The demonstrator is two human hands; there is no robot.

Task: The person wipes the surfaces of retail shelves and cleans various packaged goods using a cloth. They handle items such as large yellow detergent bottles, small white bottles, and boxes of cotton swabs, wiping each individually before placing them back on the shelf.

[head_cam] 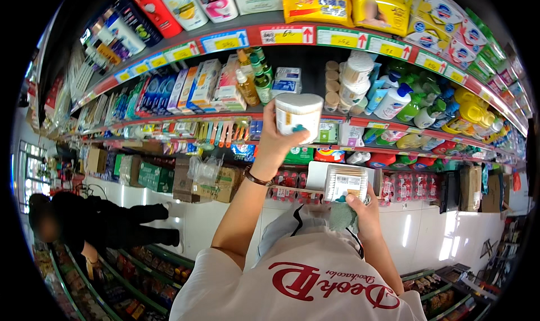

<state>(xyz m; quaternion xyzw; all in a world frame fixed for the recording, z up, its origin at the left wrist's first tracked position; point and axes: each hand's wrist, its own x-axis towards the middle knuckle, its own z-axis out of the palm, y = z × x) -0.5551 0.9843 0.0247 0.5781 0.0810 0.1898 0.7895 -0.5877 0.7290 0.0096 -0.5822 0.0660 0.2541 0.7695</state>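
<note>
My left hand (pixel 272 142) grips a white-lidded plastic tub of cotton swabs (pixel 298 117), raised in front of the shelf's middle tier. Its thumb presses the tub's lower front. Lower and to the right, my right hand (pixel 368 213) is closed around a clear square box of cotton swabs (pixel 344 184). That box bears a white label with writing. A grey-green cloth (pixel 344 217) shows just below the box; whether my right hand holds it, I cannot tell. Behind the box is an open white carton (pixel 316 175), partly hidden.
More white tubs (pixel 356 74) are stacked on the middle shelf, beside pump bottles (pixel 392 104) and toothpaste boxes (pixel 204 82). Soap packs (pixel 316 2) line the upper shelf. Cardboard boxes (pixel 215 184) stand low on the left. A person in black (pixel 114 224) is in the aisle at left.
</note>
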